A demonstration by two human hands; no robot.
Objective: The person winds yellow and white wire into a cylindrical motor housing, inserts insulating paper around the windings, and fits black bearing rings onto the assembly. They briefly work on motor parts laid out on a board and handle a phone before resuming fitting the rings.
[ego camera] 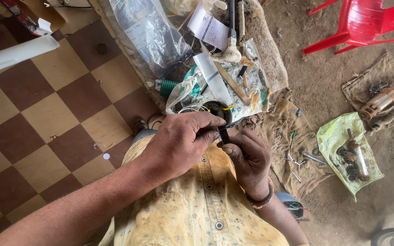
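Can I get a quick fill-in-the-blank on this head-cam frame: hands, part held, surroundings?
1. Both hands, the left hand and the right hand, pinch a short ____ strip between their fingers.
2. The moulded plastic chair at top right is ____.
3. The floor tiles at left form a brown and tan ____ pattern.
4. The rusty metal parts at right lie on a ____ plastic bag.

Missing words: black; red; checkered; green

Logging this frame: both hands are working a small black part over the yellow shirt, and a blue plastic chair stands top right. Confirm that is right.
Wrong on one count: the plastic chair is red, as the head view shows. The left hand and right hand do work a small black part over the yellow shirt.
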